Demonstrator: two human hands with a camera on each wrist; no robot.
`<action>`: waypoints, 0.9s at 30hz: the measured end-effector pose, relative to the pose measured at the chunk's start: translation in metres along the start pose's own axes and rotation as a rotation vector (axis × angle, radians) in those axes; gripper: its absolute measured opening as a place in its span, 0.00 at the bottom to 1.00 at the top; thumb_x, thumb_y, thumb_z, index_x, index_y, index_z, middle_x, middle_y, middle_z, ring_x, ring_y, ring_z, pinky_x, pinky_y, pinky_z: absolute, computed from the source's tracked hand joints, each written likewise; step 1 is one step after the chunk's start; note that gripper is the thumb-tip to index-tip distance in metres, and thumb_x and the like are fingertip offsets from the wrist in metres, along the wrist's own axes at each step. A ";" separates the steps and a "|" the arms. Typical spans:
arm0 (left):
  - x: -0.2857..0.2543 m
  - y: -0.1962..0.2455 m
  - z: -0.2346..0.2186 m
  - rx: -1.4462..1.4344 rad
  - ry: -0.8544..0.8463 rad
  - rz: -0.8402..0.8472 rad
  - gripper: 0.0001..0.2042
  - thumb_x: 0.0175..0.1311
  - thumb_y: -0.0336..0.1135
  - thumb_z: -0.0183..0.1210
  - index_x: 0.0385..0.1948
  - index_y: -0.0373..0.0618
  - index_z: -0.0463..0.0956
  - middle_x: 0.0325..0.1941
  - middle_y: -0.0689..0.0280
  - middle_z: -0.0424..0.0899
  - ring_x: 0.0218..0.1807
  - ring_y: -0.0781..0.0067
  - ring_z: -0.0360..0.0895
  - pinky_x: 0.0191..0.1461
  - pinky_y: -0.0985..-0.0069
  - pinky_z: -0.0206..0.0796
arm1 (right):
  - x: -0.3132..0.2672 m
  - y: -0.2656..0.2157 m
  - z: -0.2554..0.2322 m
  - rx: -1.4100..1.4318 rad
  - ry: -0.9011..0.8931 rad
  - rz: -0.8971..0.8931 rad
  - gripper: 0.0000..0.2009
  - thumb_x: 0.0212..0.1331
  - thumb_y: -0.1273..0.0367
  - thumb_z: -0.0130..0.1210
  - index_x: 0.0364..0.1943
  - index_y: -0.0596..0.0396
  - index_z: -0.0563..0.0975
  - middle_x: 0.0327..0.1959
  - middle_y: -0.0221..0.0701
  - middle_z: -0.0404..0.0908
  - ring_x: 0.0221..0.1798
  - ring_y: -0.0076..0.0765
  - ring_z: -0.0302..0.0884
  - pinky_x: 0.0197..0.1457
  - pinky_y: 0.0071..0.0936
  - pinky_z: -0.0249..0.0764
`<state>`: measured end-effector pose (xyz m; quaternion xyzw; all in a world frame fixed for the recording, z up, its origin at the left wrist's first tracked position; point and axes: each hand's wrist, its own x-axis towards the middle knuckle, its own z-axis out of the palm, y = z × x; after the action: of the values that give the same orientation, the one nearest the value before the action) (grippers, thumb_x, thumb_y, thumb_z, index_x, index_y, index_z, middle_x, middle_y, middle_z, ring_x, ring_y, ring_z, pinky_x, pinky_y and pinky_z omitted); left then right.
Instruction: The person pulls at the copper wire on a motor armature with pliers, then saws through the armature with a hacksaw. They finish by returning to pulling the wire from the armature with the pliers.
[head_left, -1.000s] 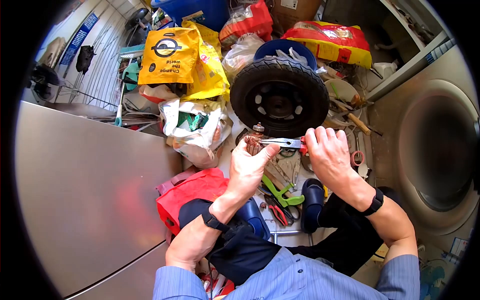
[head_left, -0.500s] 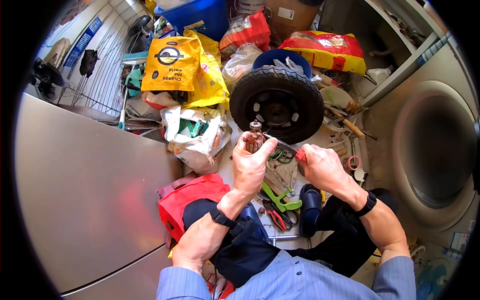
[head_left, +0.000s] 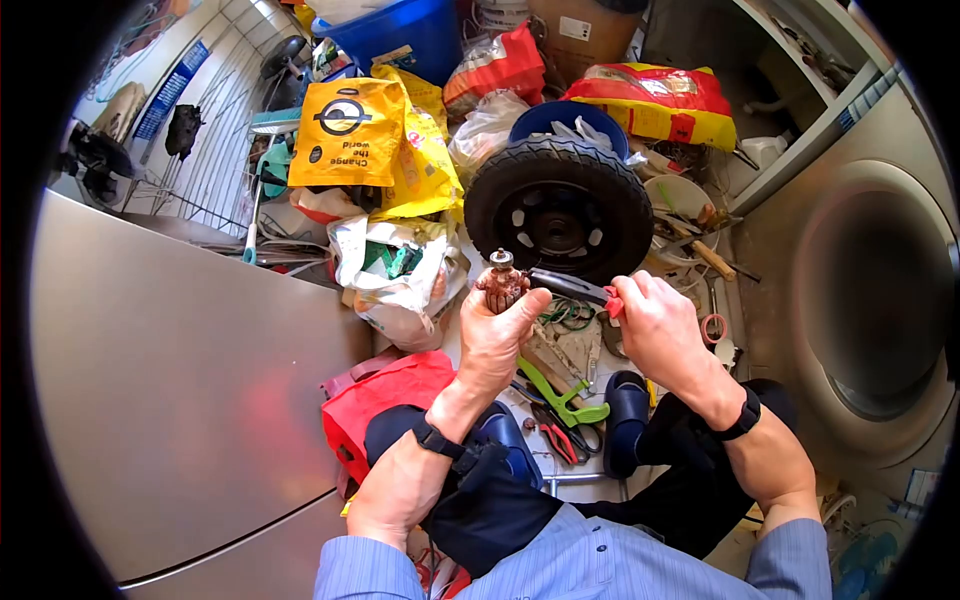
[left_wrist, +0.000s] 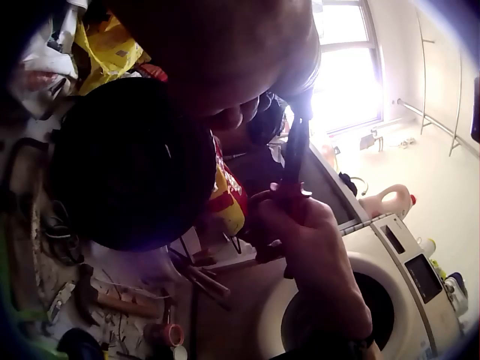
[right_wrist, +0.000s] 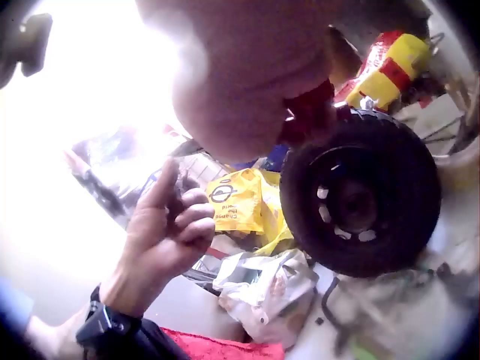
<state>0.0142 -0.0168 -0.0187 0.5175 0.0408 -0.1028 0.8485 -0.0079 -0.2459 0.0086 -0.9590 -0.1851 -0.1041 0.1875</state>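
My left hand (head_left: 490,340) grips a small motor armature (head_left: 503,290) with reddish-brown copper windings, its silvery shaft end pointing up. From the other side my right hand (head_left: 655,330) holds pliers (head_left: 568,285) by their red handles (head_left: 613,302). In the head view the pliers' tip lies right at the armature's right side, near the left thumb. The left wrist view shows the right hand (left_wrist: 315,240) around the red handles, with the dark jaws pointing upward. In the right wrist view the left hand (right_wrist: 161,240) has its fingers curled; the armature there is dark and mostly hidden.
A black wheel with tyre (head_left: 558,215) stands just beyond the hands. Below them lie a green tool (head_left: 565,395), red-handled pliers (head_left: 560,443) and other tools. Bags (head_left: 395,290) are at the left, a silver panel (head_left: 190,370) beside them, and a washing machine (head_left: 860,310) at the right.
The pliers swung down and away to the right, then came back up against the armature. The armature stays in the left hand, its top showing more upright than a second ago.
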 end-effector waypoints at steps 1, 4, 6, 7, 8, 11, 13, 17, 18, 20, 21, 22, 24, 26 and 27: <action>0.001 -0.001 0.001 0.000 -0.002 -0.004 0.10 0.65 0.32 0.74 0.37 0.50 0.77 0.27 0.80 0.76 0.22 0.92 0.64 0.24 0.86 0.53 | 0.001 -0.002 -0.002 -0.062 0.064 -0.041 0.09 0.53 0.76 0.59 0.39 0.58 0.76 0.35 0.39 0.77 0.39 0.47 0.80 0.40 0.39 0.80; 0.001 -0.002 0.002 -0.045 -0.030 -0.059 0.11 0.65 0.31 0.74 0.38 0.49 0.77 0.26 0.80 0.76 0.22 0.92 0.63 0.24 0.86 0.53 | 0.004 0.000 -0.005 -0.152 0.085 -0.060 0.12 0.51 0.76 0.60 0.41 0.59 0.77 0.36 0.36 0.76 0.39 0.43 0.79 0.39 0.35 0.80; 0.000 -0.002 0.002 -0.073 -0.065 -0.084 0.11 0.64 0.29 0.74 0.40 0.48 0.78 0.30 0.79 0.79 0.25 0.91 0.68 0.27 0.87 0.58 | 0.006 0.002 -0.005 -0.190 0.100 -0.081 0.13 0.51 0.76 0.60 0.42 0.59 0.77 0.35 0.36 0.76 0.39 0.43 0.79 0.39 0.35 0.80; 0.000 -0.002 0.004 -0.075 -0.063 -0.085 0.11 0.64 0.29 0.74 0.40 0.48 0.78 0.30 0.79 0.79 0.25 0.91 0.68 0.27 0.87 0.58 | 0.007 0.002 -0.004 -0.212 0.110 -0.088 0.13 0.51 0.75 0.60 0.43 0.59 0.78 0.35 0.35 0.76 0.39 0.42 0.78 0.38 0.35 0.79; 0.000 0.000 0.006 -0.057 -0.061 -0.082 0.12 0.64 0.28 0.74 0.42 0.47 0.78 0.32 0.78 0.81 0.28 0.90 0.71 0.30 0.87 0.62 | 0.007 0.003 -0.003 -0.234 0.121 -0.094 0.13 0.52 0.74 0.60 0.43 0.60 0.78 0.35 0.35 0.75 0.40 0.41 0.78 0.37 0.34 0.78; 0.001 -0.004 0.005 0.000 -0.047 -0.063 0.13 0.64 0.27 0.74 0.45 0.46 0.79 0.37 0.75 0.85 0.35 0.89 0.77 0.38 0.86 0.69 | 0.007 0.002 -0.003 -0.303 0.100 -0.057 0.14 0.54 0.72 0.59 0.45 0.61 0.78 0.36 0.35 0.76 0.40 0.40 0.78 0.37 0.33 0.77; 0.001 -0.003 0.006 0.039 -0.033 -0.043 0.13 0.64 0.27 0.74 0.46 0.45 0.80 0.40 0.74 0.87 0.38 0.88 0.79 0.42 0.85 0.72 | 0.007 0.005 -0.002 -0.321 0.124 -0.076 0.15 0.55 0.71 0.59 0.46 0.62 0.78 0.36 0.35 0.76 0.41 0.40 0.77 0.38 0.33 0.76; 0.000 0.007 0.011 0.109 -0.027 -0.066 0.12 0.65 0.28 0.73 0.46 0.43 0.80 0.41 0.73 0.87 0.39 0.87 0.80 0.45 0.84 0.73 | 0.007 0.004 -0.002 -0.369 0.160 -0.080 0.17 0.57 0.70 0.58 0.50 0.64 0.78 0.38 0.36 0.77 0.42 0.41 0.77 0.41 0.34 0.76; 0.000 0.007 0.010 0.165 -0.015 -0.066 0.12 0.65 0.28 0.73 0.46 0.42 0.80 0.42 0.73 0.87 0.40 0.86 0.80 0.46 0.84 0.73 | 0.007 0.005 -0.002 -0.368 0.158 -0.079 0.17 0.57 0.70 0.58 0.50 0.64 0.78 0.38 0.36 0.77 0.42 0.41 0.77 0.41 0.34 0.76; -0.001 0.005 0.010 0.167 -0.005 -0.075 0.12 0.65 0.29 0.73 0.46 0.42 0.80 0.42 0.73 0.87 0.41 0.86 0.80 0.47 0.83 0.74 | 0.008 0.005 -0.001 -0.370 0.178 -0.078 0.17 0.58 0.70 0.58 0.50 0.64 0.78 0.37 0.36 0.77 0.42 0.41 0.77 0.41 0.35 0.76; -0.001 0.005 0.010 0.170 0.005 -0.082 0.12 0.66 0.29 0.73 0.46 0.41 0.80 0.42 0.73 0.87 0.41 0.85 0.80 0.48 0.83 0.74 | 0.008 0.005 -0.001 -0.370 0.178 -0.079 0.17 0.58 0.70 0.58 0.50 0.64 0.78 0.37 0.36 0.77 0.42 0.41 0.77 0.41 0.35 0.76; -0.001 0.005 0.010 0.170 0.006 -0.082 0.12 0.66 0.29 0.73 0.46 0.41 0.80 0.42 0.73 0.87 0.41 0.85 0.80 0.48 0.83 0.74 | 0.009 0.005 -0.001 -0.379 0.179 -0.077 0.16 0.59 0.70 0.58 0.49 0.64 0.78 0.37 0.35 0.77 0.42 0.40 0.77 0.41 0.35 0.76; 0.000 0.006 0.008 0.184 -0.020 -0.089 0.13 0.65 0.29 0.73 0.47 0.40 0.81 0.43 0.71 0.87 0.42 0.85 0.81 0.49 0.82 0.74 | 0.010 0.004 -0.001 -0.387 0.176 -0.075 0.15 0.59 0.70 0.58 0.49 0.63 0.78 0.37 0.35 0.77 0.42 0.40 0.77 0.42 0.36 0.76; 0.002 0.010 0.009 0.228 -0.045 -0.082 0.12 0.65 0.34 0.73 0.44 0.44 0.81 0.36 0.76 0.83 0.33 0.89 0.72 0.37 0.85 0.62 | 0.012 0.005 -0.001 -0.371 0.153 -0.110 0.14 0.60 0.69 0.58 0.47 0.61 0.79 0.38 0.35 0.77 0.42 0.39 0.76 0.41 0.36 0.73; 0.002 0.013 0.010 0.271 -0.071 -0.071 0.12 0.65 0.38 0.74 0.42 0.49 0.81 0.30 0.82 0.78 0.25 0.94 0.63 0.25 0.88 0.51 | 0.013 0.005 -0.003 -0.371 0.152 -0.108 0.14 0.60 0.69 0.58 0.47 0.61 0.79 0.38 0.35 0.77 0.42 0.39 0.76 0.41 0.36 0.73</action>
<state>0.0190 -0.0199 -0.0028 0.6217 0.0148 -0.1558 0.7675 0.0052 -0.2472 0.0128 -0.9552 -0.1993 -0.2183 0.0153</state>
